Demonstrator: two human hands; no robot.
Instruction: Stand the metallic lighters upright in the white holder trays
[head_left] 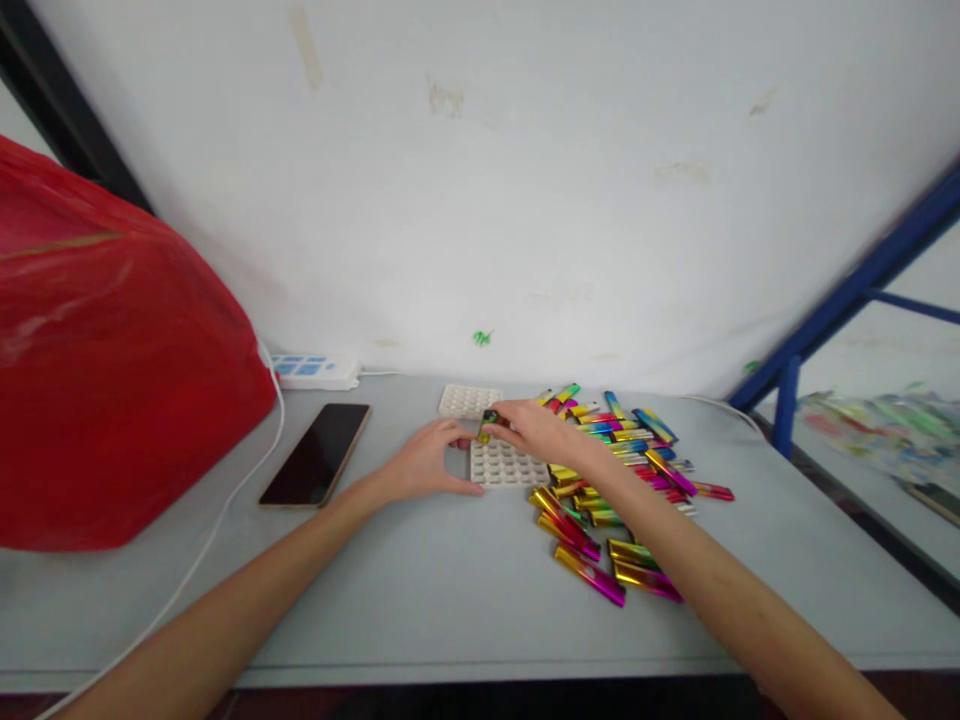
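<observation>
A white tray with rows of small holes [510, 468] lies flat on the table. My left hand [426, 460] is at its left end, thumb at the near edge and fingers at the far corner, holding it between them. Over the tray's far left corner, my right hand [536, 428] pinches a yellow-green cigarette lighter [484, 428] with a dark top. The lighter stands roughly upright; whether its lower end sits in a hole I cannot tell. To the right, partly under my right forearm, lies a loose pile of shiny multicoloured lighters [589, 575].
A second white holed tray [469, 400] lies behind, near the wall. On the left are a dark phone [319, 455], a white power strip [319, 371] with a cable, and a large red bag [120, 370]. A blue metal frame [786, 405] borders the right side.
</observation>
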